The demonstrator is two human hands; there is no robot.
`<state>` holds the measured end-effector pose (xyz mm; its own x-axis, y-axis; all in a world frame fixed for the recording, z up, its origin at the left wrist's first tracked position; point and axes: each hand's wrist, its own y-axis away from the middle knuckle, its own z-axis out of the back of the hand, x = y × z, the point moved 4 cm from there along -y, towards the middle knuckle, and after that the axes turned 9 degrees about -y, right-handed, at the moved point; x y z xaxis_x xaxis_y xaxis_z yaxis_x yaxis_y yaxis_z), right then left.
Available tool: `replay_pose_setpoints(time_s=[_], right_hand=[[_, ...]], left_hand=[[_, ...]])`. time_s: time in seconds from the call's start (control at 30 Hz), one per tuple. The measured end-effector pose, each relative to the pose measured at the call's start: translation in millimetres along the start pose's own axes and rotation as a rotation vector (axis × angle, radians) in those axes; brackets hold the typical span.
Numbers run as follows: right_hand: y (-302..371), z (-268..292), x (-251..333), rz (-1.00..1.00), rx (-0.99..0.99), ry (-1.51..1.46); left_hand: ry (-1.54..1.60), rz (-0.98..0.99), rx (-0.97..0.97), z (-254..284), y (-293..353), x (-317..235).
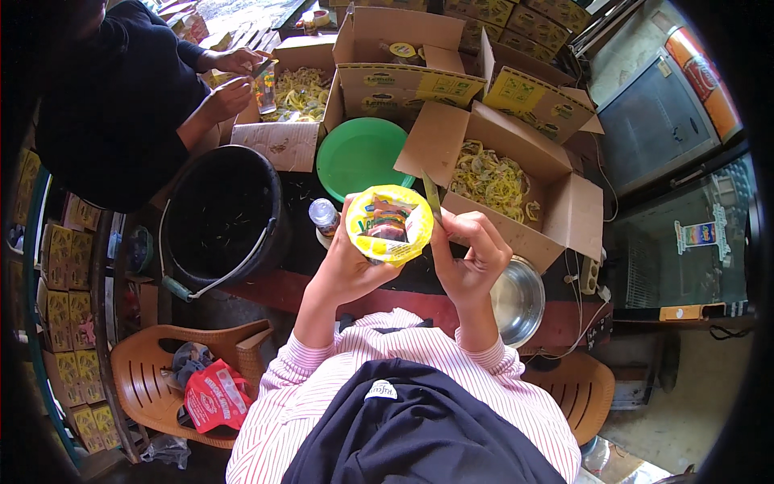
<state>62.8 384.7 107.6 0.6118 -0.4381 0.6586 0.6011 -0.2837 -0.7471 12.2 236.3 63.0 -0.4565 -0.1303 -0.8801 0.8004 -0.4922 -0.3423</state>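
Note:
My left hand (pixel 348 262) grips a round yellow tub (pixel 389 223) with a printed foil lid, tilted toward me. My right hand (pixel 472 250) is closed on a thin knife (pixel 431 198) whose blade points up along the tub's right rim. Both hands are raised over the dark table, in front of an open cardboard box (pixel 516 202) filled with yellow and green peeled lids.
A black bucket (pixel 222 218) stands at left, a green bowl (pixel 359 153) behind the tub, a small capped bottle (pixel 324 215) beside it, a steel bowl (pixel 518 300) at right. Another person's hands (pixel 234 77) work at a far box. An orange plastic chair (pixel 173 379) sits lower left.

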Motion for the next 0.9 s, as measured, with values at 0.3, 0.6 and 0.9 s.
replay_pose_setpoints(time_s=[0.3, 0.6, 0.9], right_hand=[[-2, 0, 8, 0.059, 0.029, 0.069], [-4, 4, 3, -0.017, 0.066, -0.028], [-5, 4, -2, -0.075, 0.077, -0.088]], left_hand=[[-0.006, -0.029, 0.048, 0, 3, 4], [0.151, -0.054, 0.042, 1, -3, -10], [-0.057, -0.253, 0.017, -5, -13, -12]])
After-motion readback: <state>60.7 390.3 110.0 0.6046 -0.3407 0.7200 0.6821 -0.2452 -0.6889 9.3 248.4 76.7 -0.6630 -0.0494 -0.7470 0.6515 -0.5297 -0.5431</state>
